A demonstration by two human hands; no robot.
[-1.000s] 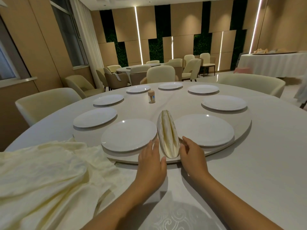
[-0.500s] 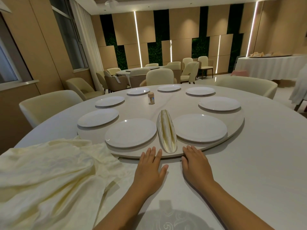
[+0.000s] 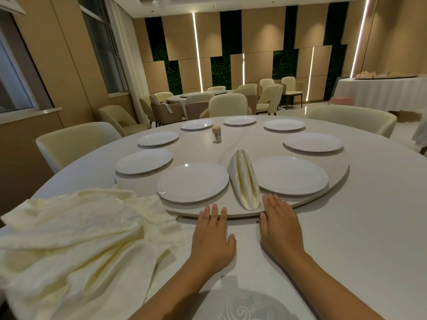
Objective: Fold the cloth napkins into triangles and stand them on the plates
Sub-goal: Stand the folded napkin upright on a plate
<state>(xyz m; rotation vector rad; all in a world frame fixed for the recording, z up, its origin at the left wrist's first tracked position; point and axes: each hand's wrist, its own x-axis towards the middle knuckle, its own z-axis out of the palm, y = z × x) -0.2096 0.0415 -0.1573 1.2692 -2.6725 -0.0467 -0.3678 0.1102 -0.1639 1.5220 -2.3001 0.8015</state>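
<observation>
Cream folded napkin lies on turntable between two near plates. Left hand and right hand flat, fingers straight, fingertips at turntable edge, holding nothing. Loose napkins heaped left on table.

A small toothpick holder stands on the turntable among cream chairs.
</observation>
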